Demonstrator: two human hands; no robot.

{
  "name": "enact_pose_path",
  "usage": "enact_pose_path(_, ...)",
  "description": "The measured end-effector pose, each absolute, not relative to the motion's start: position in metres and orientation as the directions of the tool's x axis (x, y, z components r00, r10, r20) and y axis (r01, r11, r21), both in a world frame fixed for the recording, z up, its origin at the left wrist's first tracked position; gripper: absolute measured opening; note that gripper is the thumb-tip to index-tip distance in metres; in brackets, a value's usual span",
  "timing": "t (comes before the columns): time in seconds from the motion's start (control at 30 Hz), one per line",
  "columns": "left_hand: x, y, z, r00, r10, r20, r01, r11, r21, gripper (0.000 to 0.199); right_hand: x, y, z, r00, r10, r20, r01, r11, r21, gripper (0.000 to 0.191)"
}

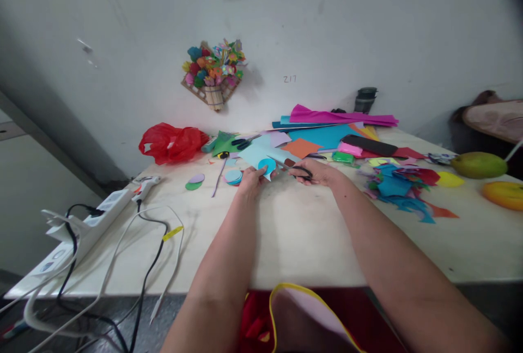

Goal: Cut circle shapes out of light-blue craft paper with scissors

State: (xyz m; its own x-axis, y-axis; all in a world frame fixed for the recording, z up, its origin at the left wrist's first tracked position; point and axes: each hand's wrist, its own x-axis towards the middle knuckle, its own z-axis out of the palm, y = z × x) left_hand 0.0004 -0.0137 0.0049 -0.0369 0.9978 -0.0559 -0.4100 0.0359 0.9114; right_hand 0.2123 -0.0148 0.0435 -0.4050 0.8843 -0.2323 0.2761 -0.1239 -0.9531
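My left hand is closed on a piece of blue paper with a rounded outline and a pointed strip hanging at its lower edge. To its right, my right hand grips black-handled scissors, whose blades point left toward the paper. Whether the blades touch the paper I cannot tell. Beside my left hand lies a small pile of light blue paper circles. Farther left, a lilac circle overlaps a green one. Pale blue sheets spread out just behind my hands.
A power strip with cables stands at the left edge. A red plastic bag sits behind it, with another pair of scissors to its right. Paper scraps, a green mango-like fruit and an orange-yellow fruit lie right.
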Motion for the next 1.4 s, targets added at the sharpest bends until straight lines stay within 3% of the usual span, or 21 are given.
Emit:
enact_pose_path(0.2, -0.0015, -0.0128, 0.0028, -0.004, 0.999, -0.042, -0.425, 0.037, 0.904, 0.002, 0.2152, -0.0102, 0.0413, -0.426, 0.87, -0.247, 0.245, -0.151, -0.958, 0.011)
enact_pose_path(1.1, -0.0012, -0.0158, 0.003, 0.083, 0.996, -0.027, -0.444, 0.061, 0.894, 0.013, 0.2203, -0.0143, 0.0405, -0.486, 0.856, -0.175, 0.287, -0.033, -0.957, 0.018)
enact_pose_path(1.4, -0.0089, -0.0135, 0.0011, 0.131, 0.989, -0.075, -0.413, 0.123, 0.902, 0.002, 0.2223, -0.0121, 0.0415, -0.472, 0.845, -0.251, 0.277, -0.129, -0.952, 0.016)
